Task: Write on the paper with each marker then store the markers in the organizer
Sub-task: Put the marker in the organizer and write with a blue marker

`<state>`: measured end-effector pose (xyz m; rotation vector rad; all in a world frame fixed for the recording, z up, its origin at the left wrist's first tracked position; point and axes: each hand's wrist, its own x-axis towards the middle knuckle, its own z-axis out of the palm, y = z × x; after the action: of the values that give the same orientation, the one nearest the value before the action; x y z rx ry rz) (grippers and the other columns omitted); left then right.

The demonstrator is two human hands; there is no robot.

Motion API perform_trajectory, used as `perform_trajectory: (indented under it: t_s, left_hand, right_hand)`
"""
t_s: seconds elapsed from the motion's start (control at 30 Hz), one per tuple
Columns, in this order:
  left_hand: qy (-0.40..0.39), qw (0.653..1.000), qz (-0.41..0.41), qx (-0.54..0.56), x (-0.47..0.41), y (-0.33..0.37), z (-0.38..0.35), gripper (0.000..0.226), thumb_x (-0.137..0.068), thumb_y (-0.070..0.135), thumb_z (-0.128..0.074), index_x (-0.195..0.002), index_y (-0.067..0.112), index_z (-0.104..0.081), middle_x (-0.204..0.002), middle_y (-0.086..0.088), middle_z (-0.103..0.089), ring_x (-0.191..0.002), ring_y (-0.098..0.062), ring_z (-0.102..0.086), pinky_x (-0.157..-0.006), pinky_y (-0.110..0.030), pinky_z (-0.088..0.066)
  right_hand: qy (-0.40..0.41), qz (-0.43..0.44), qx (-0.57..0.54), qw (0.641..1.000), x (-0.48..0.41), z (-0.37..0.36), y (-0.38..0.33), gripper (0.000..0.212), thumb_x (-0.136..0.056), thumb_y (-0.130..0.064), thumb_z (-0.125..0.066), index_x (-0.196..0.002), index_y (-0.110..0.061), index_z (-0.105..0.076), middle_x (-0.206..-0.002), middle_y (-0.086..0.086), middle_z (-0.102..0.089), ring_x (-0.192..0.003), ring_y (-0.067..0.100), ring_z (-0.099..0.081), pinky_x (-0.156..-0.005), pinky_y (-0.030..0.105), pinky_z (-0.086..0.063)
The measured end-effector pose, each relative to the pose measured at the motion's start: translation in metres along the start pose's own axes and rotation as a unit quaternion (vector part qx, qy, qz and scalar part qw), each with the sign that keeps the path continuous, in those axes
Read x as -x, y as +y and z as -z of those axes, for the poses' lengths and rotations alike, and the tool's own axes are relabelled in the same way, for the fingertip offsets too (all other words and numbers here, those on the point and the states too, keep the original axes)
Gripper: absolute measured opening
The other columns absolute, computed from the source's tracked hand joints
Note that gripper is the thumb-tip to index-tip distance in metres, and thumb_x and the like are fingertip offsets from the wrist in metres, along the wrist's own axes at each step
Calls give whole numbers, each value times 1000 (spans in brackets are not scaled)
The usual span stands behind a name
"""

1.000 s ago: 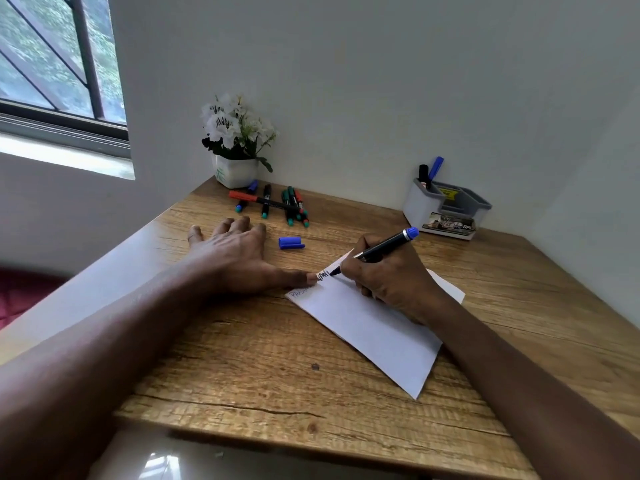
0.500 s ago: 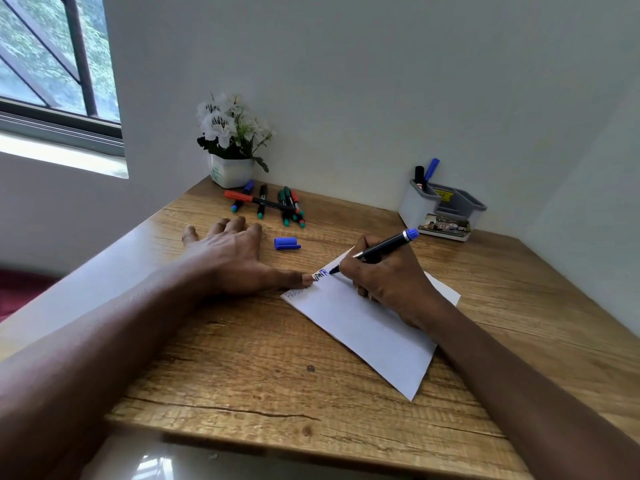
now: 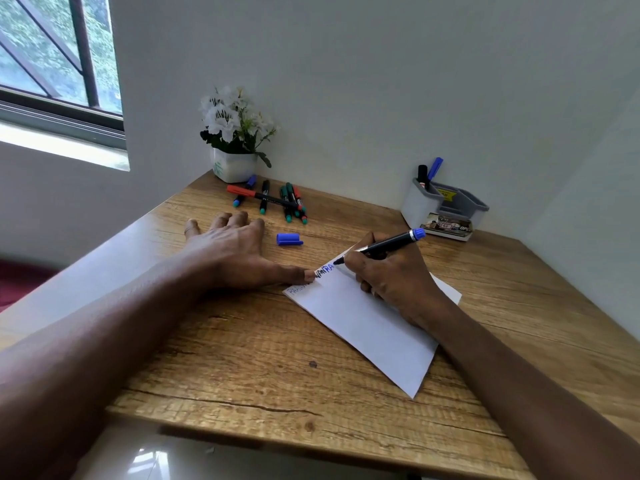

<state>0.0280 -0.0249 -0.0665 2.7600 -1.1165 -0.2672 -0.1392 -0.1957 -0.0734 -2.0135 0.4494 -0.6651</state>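
Blue marker (image 3: 384,244) writes on the paper (image 3: 363,323), fingers of the right hand (image 3: 391,277) grasping it; left hand (image 3: 235,252) released, flat on the bench (image 3: 242,358), thumb pinning the paper; next, probably, the blue cap (image 3: 289,239), then the organizer (image 3: 446,206).

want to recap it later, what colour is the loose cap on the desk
Blue; the cap shows best in the head view, beside the left hand.

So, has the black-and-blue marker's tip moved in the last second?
Yes. The black-and-blue marker has slid its tip right along the white paper, away from the left hand.
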Motion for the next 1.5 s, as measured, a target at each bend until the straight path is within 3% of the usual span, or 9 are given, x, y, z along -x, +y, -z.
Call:
perform_trajectory:
  t_s: [0.4,0.6,0.77,0.97,1.5]
  left_hand:
    - [1,1000,-1,-1,0,1,0,142,-43,104,-37,-161,26,-19,-171,-4,-9,-156,-30,-6,-119,-71,-3]
    - [0,1000,-1,-1,-1,0,0,142,-43,105,-36,-161,27,-19,-171,-4,-8,-156,-30,-6,-119,-71,-3]
    - [0,1000,0,-3,-2,-1,-1,144,-42,105,-35,-161,27,-18,-171,-4,-7,-157,-29,-5,-119,-71,-3]
    - [4,1000,1,-4,-2,-1,-2,142,-44,106,-37,-161,27,-19,-171,-4,-8,-157,-29,-6,-119,-70,-4]
    - [7,1000,-3,1,1,0,0,139,-46,105,-37,-160,26,-21,-170,-4,-11,-156,-29,-8,-119,-71,-3]
  right_hand:
    - [-11,-6,9,1000,-1,0,1,15,-84,-8,-77,-79,-2,-64,-56,4,-61,-48,14,-55,-45,21,-42]
    - [12,-20,7,1000,-2,-1,2,23,-86,-12,-76,-92,6,-64,-56,3,-62,-49,14,-56,-45,22,-43]
    - [7,-24,24,999,-2,-3,-1,17,-85,-11,-78,-82,0,-65,-57,4,-62,-48,15,-56,-45,22,-43]
    - [37,-30,34,998,-2,-4,0,25,-85,-16,-77,-90,6,-64,-56,4,-65,-47,15,-59,-45,24,-45]
    - [56,-45,28,997,-3,-4,-1,20,-85,-15,-78,-89,1,-67,-55,3,-65,-45,13,-60,-43,21,-44]
